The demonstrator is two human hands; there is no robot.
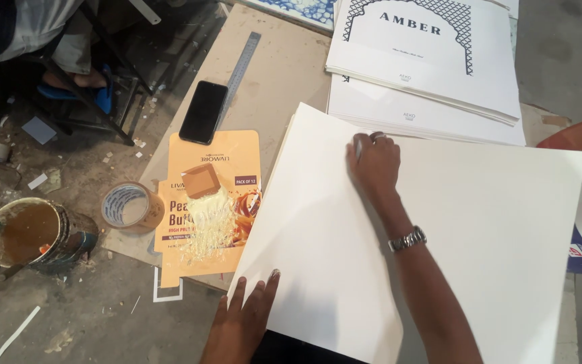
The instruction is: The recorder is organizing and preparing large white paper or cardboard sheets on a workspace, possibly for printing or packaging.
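Both hands press flat on a large white sheet [439, 229] lying across the board's near right corner: left hand [244, 317] open at its near edge, right hand [374, 162] spread near its far edge, gripping nothing. Smoothing appears underway; squaring comes next.

We see a large blank white sheet [453, 236] lying flat and slightly askew, a second sheet's edge peeking out beneath its upper left side. Relative to the orange flattened carton [207, 202], the sheet lies just to the right, its left edge overlapping the carton's right side. Its far corner points toward the carton's upper end, its near edge overhanging the tabletop [284, 74].
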